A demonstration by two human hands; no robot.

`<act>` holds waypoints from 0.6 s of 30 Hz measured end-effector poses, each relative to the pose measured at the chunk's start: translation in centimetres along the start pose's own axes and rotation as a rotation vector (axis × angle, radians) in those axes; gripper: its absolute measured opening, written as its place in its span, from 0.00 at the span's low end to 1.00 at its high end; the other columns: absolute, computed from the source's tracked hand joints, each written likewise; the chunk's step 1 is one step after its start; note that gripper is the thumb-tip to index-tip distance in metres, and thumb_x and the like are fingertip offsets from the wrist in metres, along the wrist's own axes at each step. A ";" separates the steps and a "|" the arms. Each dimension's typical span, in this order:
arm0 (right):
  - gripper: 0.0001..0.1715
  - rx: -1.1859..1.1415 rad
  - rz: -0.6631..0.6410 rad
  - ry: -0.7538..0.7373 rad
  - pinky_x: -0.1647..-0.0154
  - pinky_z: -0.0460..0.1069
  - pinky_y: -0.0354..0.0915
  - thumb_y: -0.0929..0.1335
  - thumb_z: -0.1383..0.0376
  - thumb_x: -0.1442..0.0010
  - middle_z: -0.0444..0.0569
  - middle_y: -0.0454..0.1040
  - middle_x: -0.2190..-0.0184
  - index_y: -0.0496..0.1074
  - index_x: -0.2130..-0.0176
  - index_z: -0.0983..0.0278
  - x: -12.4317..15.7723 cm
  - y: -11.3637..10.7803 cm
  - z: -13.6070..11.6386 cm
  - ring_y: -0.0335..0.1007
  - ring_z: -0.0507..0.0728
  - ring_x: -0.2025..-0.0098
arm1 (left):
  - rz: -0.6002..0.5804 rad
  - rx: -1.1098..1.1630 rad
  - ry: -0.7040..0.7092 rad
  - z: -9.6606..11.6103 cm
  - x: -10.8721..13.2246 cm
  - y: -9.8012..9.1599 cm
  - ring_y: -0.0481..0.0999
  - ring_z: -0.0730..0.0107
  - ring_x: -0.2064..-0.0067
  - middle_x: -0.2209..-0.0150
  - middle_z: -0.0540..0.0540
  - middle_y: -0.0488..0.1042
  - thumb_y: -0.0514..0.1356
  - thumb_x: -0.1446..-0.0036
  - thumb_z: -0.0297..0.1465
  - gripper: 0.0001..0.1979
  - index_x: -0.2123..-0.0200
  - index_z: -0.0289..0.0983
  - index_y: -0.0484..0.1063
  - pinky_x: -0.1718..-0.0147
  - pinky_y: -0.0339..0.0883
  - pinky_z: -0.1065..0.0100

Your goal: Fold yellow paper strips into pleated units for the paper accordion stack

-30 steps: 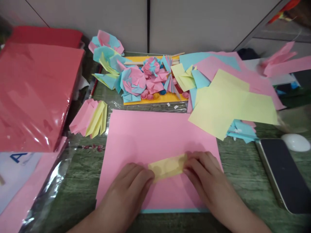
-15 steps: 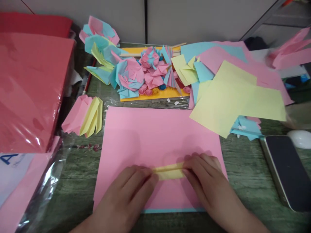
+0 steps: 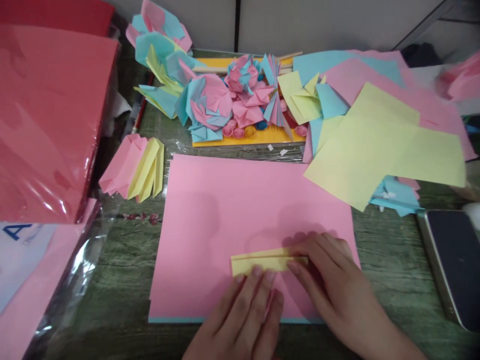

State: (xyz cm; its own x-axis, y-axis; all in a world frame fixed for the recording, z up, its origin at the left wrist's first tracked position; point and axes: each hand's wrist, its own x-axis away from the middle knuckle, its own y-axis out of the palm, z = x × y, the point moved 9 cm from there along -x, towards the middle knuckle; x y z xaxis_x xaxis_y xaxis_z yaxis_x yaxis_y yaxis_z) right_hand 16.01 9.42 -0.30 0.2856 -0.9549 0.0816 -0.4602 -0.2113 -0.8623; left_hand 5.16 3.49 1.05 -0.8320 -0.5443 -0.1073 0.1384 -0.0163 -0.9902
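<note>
A narrow folded yellow paper strip (image 3: pixel 258 262) lies on a stack of pink sheets (image 3: pixel 195 215), near the front of the stack. Fingertips of my left hand (image 3: pixel 245 310) rest on the strip's lower edge, the fingers stretched out and slightly apart. My right hand (image 3: pixel 330 275) pinches the strip's right end between thumb and fingers. The left end of the strip shows uncovered. A crease runs along its length.
Folded pink paper (image 3: pixel 125 162) and yellow paper (image 3: pixel 150 170) lie left of the stack. Origami flowers (image 3: pixel 212 102) stand behind. Loose yellow sheets (image 3: pixel 375 150) overlap the stack's back right. A phone (image 3: pixel 453 265) lies right; red packets (image 3: pixel 52 120) lie left.
My left hand has let go of the strip's left end, moved right and spread its fingers along the lower edge. The right hand still pinches the right end. The camera view has shifted slightly.
</note>
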 end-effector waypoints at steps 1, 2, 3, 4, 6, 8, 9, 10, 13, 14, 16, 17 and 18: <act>0.06 -0.005 -0.012 0.015 0.61 0.54 0.57 0.60 0.63 0.40 0.48 0.68 0.67 0.65 0.63 0.59 0.1 0.0 0.2 0.63 0.57 0.63 | -0.013 0.003 -0.001 0.0 0.1 0.2 0.62 0.55 0.44 0.46 0.40 0.66 0.50 0.42 0.43 0.25 0.47 0.33 0.63 0.47 0.53 0.60; 0.07 -0.007 -0.019 0.026 0.59 0.54 0.57 0.61 0.62 0.40 0.49 0.68 0.66 0.65 0.62 0.59 0.2 0.0 0.4 0.63 0.58 0.61 | -0.027 0.005 0.000 0.0 0.1 0.3 0.62 0.55 0.44 0.46 0.40 0.66 0.50 0.42 0.43 0.25 0.47 0.33 0.62 0.47 0.53 0.59; 0.07 -0.006 -0.018 0.033 0.58 0.55 0.57 0.61 0.63 0.41 0.49 0.68 0.65 0.65 0.61 0.59 0.2 0.0 0.6 0.63 0.58 0.60 | -0.032 0.006 0.003 0.0 0.1 0.4 0.62 0.54 0.44 0.46 0.39 0.66 0.50 0.42 0.44 0.26 0.46 0.33 0.62 0.47 0.52 0.58; 0.07 -0.002 -0.013 0.039 0.58 0.55 0.57 0.60 0.63 0.40 0.49 0.67 0.65 0.65 0.61 0.59 0.2 0.0 0.7 0.62 0.58 0.60 | -0.033 0.005 0.005 0.1 0.1 0.5 0.62 0.54 0.44 0.46 0.39 0.66 0.50 0.42 0.44 0.26 0.46 0.33 0.62 0.47 0.52 0.58; 0.07 0.005 0.001 0.045 0.58 0.55 0.57 0.60 0.64 0.40 0.49 0.67 0.66 0.66 0.62 0.59 0.0 0.0 0.8 0.62 0.58 0.62 | -0.033 0.000 0.006 0.2 0.2 0.5 0.62 0.53 0.44 0.46 0.39 0.66 0.51 0.42 0.44 0.26 0.46 0.33 0.61 0.47 0.51 0.57; 0.07 0.016 0.026 0.044 0.60 0.54 0.57 0.60 0.63 0.40 0.49 0.67 0.68 0.66 0.64 0.60 -0.2 -0.1 0.8 0.62 0.57 0.65 | -0.029 -0.005 -0.002 0.2 0.2 0.6 0.61 0.53 0.44 0.46 0.39 0.66 0.50 0.43 0.44 0.27 0.46 0.34 0.61 0.47 0.51 0.57; 0.07 0.023 0.040 0.045 0.62 0.54 0.56 0.60 0.63 0.40 0.49 0.66 0.69 0.66 0.65 0.60 -0.2 -0.1 0.7 0.62 0.56 0.66 | -0.032 -0.007 -0.003 0.2 0.2 0.6 0.61 0.53 0.44 0.46 0.39 0.65 0.50 0.43 0.45 0.27 0.46 0.34 0.61 0.47 0.51 0.57; 0.07 0.028 0.044 0.047 0.62 0.54 0.56 0.60 0.63 0.39 0.48 0.66 0.69 0.66 0.66 0.60 -0.3 -0.2 0.7 0.62 0.56 0.66 | -0.040 -0.009 -0.009 0.2 0.3 0.7 0.61 0.54 0.44 0.46 0.39 0.65 0.50 0.43 0.45 0.27 0.45 0.35 0.61 0.47 0.51 0.57; 0.06 0.020 -0.014 0.046 0.60 0.54 0.56 0.61 0.62 0.40 0.48 0.66 0.67 0.65 0.64 0.61 -0.2 0.0 0.7 0.61 0.57 0.63 | -0.069 -0.006 -0.030 0.1 0.3 1.0 0.59 0.54 0.43 0.45 0.40 0.64 0.51 0.43 0.44 0.26 0.45 0.36 0.60 0.46 0.48 0.55; 0.07 0.011 -0.037 0.042 0.58 0.54 0.55 0.62 0.62 0.41 0.48 0.66 0.65 0.65 0.62 0.61 -0.2 0.1 0.6 0.61 0.57 0.61 | -0.080 -0.002 -0.033 0.1 0.3 1.1 0.59 0.53 0.43 0.45 0.40 0.64 0.51 0.43 0.44 0.26 0.45 0.36 0.59 0.45 0.46 0.55; 0.08 -0.002 -0.054 0.029 0.56 0.55 0.55 0.62 0.62 0.41 0.48 0.65 0.64 0.64 0.61 0.61 -0.1 0.0 0.6 0.60 0.57 0.60 | -0.089 0.010 -0.031 0.1 0.2 1.2 0.59 0.53 0.43 0.45 0.40 0.64 0.51 0.42 0.43 0.25 0.45 0.36 0.59 0.45 0.44 0.54; 0.07 -0.003 -0.050 0.027 0.56 0.55 0.54 0.62 0.62 0.41 0.48 0.65 0.64 0.64 0.61 0.61 -0.1 0.0 0.6 0.60 0.57 0.60 | -0.090 0.016 -0.034 0.1 0.2 1.2 0.59 0.53 0.43 0.45 0.40 0.64 0.51 0.42 0.43 0.25 0.45 0.36 0.59 0.45 0.44 0.54; 0.06 0.000 -0.047 0.027 0.57 0.55 0.54 0.62 0.63 0.41 0.48 0.64 0.65 0.64 0.62 0.61 -0.1 -0.1 0.6 0.60 0.57 0.61 | -0.087 0.023 -0.043 0.0 0.2 1.2 0.59 0.53 0.43 0.46 0.40 0.65 0.51 0.42 0.43 0.25 0.45 0.37 0.59 0.44 0.43 0.53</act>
State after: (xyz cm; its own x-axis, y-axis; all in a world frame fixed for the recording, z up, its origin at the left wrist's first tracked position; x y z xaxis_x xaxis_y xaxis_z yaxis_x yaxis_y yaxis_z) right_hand 16.48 9.67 -0.54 0.2842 -0.9492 0.1351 -0.4467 -0.2558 -0.8573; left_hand 5.15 3.35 -0.13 -0.8174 -0.5758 -0.0162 0.0789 -0.0841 -0.9933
